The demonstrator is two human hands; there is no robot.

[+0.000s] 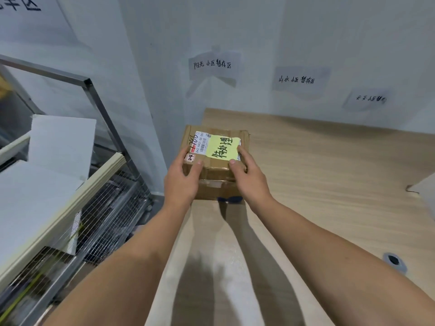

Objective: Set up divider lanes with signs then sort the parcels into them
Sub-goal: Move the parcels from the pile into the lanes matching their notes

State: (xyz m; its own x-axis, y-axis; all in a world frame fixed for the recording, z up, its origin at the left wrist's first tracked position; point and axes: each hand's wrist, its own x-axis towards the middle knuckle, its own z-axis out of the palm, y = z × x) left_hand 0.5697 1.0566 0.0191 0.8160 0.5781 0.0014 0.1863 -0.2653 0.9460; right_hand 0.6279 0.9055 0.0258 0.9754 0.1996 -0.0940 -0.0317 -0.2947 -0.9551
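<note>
A brown cardboard parcel (215, 169) with a white shipping label and a yellow note (222, 147) sits at the far left corner of the wooden table (317, 175). My left hand (182, 178) grips its left side, thumb on top. My right hand (249, 176) grips its right side, thumb on the top face. Three handwritten paper signs hang on the wall behind: one straight above the parcel (213, 65), a second (297, 80) further right, and a third (370, 98) at the far right.
A metal wire cart (101, 208) holding white and cream boards (54, 149) stands left of the table. A cable hole (393, 260) is in the tabletop at right. A pale object (426, 191) pokes in at the right edge.
</note>
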